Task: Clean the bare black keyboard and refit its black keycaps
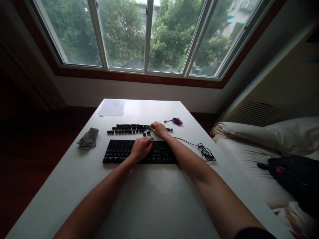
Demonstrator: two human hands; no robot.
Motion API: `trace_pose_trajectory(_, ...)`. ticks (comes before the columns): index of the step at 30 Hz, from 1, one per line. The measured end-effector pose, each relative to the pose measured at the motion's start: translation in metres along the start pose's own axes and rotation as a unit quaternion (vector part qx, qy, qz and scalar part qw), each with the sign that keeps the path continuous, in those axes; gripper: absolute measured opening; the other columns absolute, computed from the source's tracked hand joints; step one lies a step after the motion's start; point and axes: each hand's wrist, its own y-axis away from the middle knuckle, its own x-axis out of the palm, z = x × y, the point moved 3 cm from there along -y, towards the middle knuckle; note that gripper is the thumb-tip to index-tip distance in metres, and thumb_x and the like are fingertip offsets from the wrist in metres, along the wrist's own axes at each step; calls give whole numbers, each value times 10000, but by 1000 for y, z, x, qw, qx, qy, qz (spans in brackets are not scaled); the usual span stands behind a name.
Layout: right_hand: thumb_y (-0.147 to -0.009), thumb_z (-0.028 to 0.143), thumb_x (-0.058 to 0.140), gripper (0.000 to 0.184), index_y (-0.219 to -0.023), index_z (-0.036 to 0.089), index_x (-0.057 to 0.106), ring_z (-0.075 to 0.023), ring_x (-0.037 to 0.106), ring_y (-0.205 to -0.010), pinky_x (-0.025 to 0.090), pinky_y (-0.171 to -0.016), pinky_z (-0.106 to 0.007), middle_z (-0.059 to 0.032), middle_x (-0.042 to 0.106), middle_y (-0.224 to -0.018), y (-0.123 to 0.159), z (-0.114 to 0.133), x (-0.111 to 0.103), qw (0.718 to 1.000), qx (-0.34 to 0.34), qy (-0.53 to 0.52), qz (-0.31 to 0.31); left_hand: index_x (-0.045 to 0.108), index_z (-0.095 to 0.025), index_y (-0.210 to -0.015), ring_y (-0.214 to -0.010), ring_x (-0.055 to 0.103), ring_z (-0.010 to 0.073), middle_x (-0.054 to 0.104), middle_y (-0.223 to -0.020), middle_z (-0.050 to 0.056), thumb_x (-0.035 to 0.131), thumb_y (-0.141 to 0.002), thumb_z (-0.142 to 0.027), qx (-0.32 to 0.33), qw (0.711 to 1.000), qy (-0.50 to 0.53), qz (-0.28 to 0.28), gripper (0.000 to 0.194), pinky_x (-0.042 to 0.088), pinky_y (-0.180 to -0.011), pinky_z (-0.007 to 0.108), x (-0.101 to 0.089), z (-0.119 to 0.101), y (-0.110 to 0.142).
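Note:
A black keyboard (119, 151) lies across the white table in front of me. My left hand (141, 148) rests on its middle, fingers curled in; what is under or inside them is hidden. Past the keyboard's far edge, my right hand (158, 129) is closed around a thin metal tool (149, 126) that juts out to the left; its exact kind is too small to tell. The tool's tip is at the rows of loose black keycaps (129, 129). Two separate keycaps (148, 133) sit between those rows and the keyboard.
On the left lies a grey cloth (89, 138); a sheet of paper (112, 108) is at the far left corner. A purple object with a thin handle (177, 121) lies beyond my right hand. The coiled black cable (206, 152) is at right, beside a pale sofa (239, 149).

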Motion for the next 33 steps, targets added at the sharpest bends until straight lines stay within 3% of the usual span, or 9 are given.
trace_pose_trajectory(12,-918,344,600,207,-1097,267,670,-178,607,-952,417,-777,-252,-45,654,-1081,3,3,-2,1000,-5,-11,-11,689,-248,-933,-884,623,194,697,-956,31,548,-891,-242,-4,1000,-20,14,148,433,-836,318,-1,-3,0)
trace_pose_trajectory(33,-924,428,582,259,-1092,271,701,-180,624,-935,414,-746,-252,-44,667,-1069,6,3,-3,999,-42,0,12,685,-248,-921,-871,619,192,698,-949,27,546,-891,-242,4,1000,-23,11,143,420,-815,318,-2,-2,0)
